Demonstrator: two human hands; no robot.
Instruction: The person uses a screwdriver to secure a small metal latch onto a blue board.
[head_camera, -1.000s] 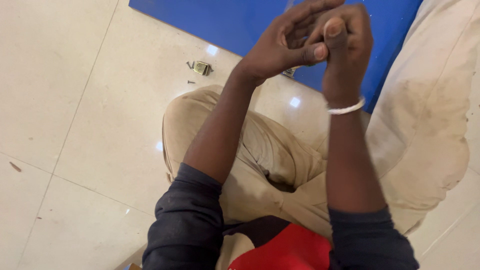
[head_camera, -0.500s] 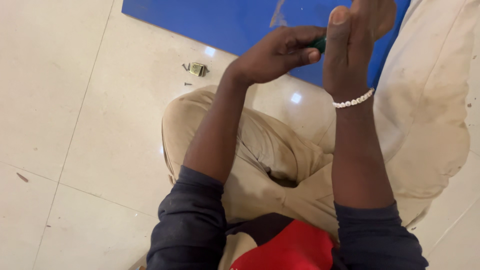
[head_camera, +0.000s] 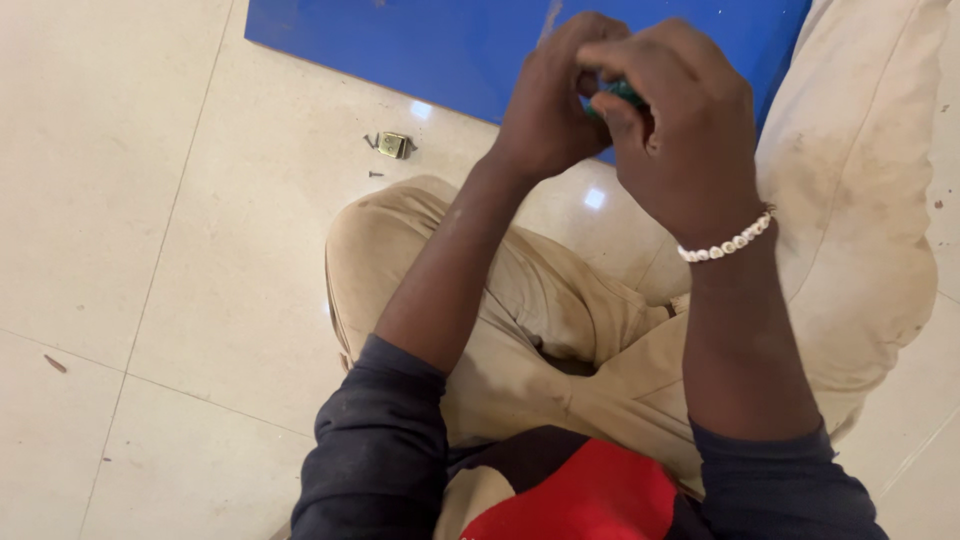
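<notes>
Both hands meet up top, over the edge of a blue board (head_camera: 420, 45) lying on the pale tile floor (head_camera: 120, 250). Left hand (head_camera: 555, 100) is curled shut, fingers wrapped round a small green object (head_camera: 618, 93); right hand (head_camera: 680, 140), w/ a white bead bracelet (head_camera: 728, 242) at the wrist, is also closed over it from the other side. Only a sliver of green shows between the fingers, so it's prob. a tool handle or cap, can't say which. Looks light, rigid, small enough to slip, so best pinched firm w/ fingertips around its body. Person sits cross-legged in tan trousers (head_camera: 520, 310). On the floor near the board sits a small brass hinge-like piece (head_camera: 393, 145) w/ a couple of dark screws (head_camera: 374, 173) just beside it, well apart from the hands.
</notes>
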